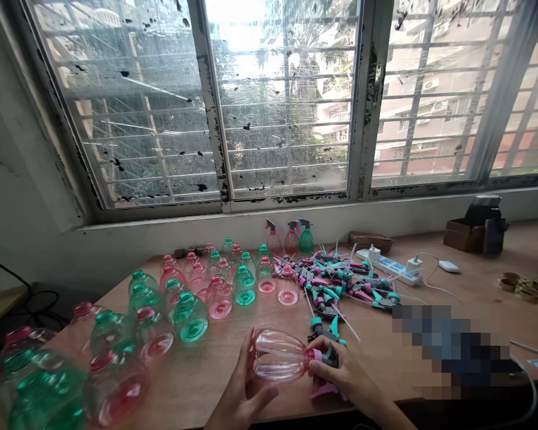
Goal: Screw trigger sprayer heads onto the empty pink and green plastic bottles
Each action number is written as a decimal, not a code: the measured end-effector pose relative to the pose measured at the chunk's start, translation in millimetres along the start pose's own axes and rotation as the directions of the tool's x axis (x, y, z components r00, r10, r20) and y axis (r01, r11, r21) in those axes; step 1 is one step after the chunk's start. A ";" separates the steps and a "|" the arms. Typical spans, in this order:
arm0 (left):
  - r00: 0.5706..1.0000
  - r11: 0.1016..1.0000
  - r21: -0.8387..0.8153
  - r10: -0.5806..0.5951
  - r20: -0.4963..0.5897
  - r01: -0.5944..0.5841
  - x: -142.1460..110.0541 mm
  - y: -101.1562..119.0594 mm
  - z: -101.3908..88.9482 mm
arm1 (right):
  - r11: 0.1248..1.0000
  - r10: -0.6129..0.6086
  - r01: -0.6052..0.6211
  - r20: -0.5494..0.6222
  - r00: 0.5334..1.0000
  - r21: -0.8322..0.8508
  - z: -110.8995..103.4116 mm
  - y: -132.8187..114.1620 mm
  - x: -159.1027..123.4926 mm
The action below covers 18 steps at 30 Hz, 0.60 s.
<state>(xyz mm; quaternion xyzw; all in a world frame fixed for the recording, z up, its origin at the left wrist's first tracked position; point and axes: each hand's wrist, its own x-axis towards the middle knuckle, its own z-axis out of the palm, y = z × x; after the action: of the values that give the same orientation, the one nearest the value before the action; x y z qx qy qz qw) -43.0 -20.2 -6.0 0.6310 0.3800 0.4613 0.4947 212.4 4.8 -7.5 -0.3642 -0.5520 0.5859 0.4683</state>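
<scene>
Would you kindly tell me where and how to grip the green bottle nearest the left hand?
I'd pinch the green bottle by its neck, coming from above on the side facing the left hand: it stands upright, the narrow neck rises above a wide, rounded body, and other bottles stand close behind.

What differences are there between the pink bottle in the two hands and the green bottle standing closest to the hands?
The pink bottle lies sideways in the air, while the green bottle stands upright on the table. The pink bottle has a spray head at its neck; the green bottle's neck is open. Both are see-through and rounded.
</scene>
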 end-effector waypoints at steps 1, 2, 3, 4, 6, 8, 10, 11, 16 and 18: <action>1.000 1.000 -0.015 -0.006 0.003 0.006 0.4 -3.8 -1.7 | 1.000 -0.001 0.001 0.001 1.000 -0.002 0.2 -0.2 -0.1; 1.000 1.000 -0.030 -0.007 0.009 0.007 0.9 -7.3 -3.3 | 1.000 -0.001 0.001 0.002 1.000 -0.006 0.3 -0.4 -0.2; 1.000 0.999 -0.035 -0.006 0.014 0.007 1.3 -10.2 -4.6 | 1.000 0.000 0.000 0.001 1.000 -0.010 0.3 -0.5 -0.1; 1.000 0.999 -0.035 -0.004 0.017 0.004 1.6 -11.9 -5.5 | 1.000 0.001 -0.001 -0.002 1.000 -0.011 0.1 -0.6 0.2; 1.000 1.000 -0.025 -0.003 0.018 0.003 1.7 -11.6 -5.8 | 1.000 0.009 -0.009 0.001 1.000 -0.002 -0.5 -0.6 1.0; 1.000 1.000 -0.013 -0.014 0.017 0.014 1.0 -7.6 -4.4 | 1.000 0.016 -0.016 0.015 1.000 0.015 -1.0 -1.2 1.7; 1.000 1.000 0.008 -0.020 0.012 0.020 -0.4 -2.8 -2.2 | 1.000 0.020 -0.020 0.025 0.999 0.023 -0.8 -2.9 1.7; 1.000 1.000 0.016 -0.018 0.007 0.018 -1.1 -1.0 -1.1 | 1.000 0.019 -0.020 0.025 1.000 0.021 -0.4 -3.9 1.4; 1.000 1.000 -0.005 0.028 -0.002 -0.028 -1.3 -1.4 1.1 | 1.000 0.008 -0.008 0.016 1.000 -0.003 -0.6 -2.1 -0.7; 0.999 0.999 -0.029 0.039 0.009 -0.039 -0.1 -3.5 0.1 | 1.000 0.019 -0.019 0.027 0.999 -0.004 -2.1 1.7 -0.8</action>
<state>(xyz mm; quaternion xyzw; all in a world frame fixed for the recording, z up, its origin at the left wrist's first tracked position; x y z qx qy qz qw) -43.0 -19.5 -9.4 0.6332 0.3586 0.4733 0.4964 214.4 4.7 -9.5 -0.3625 -0.5557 0.5943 0.4545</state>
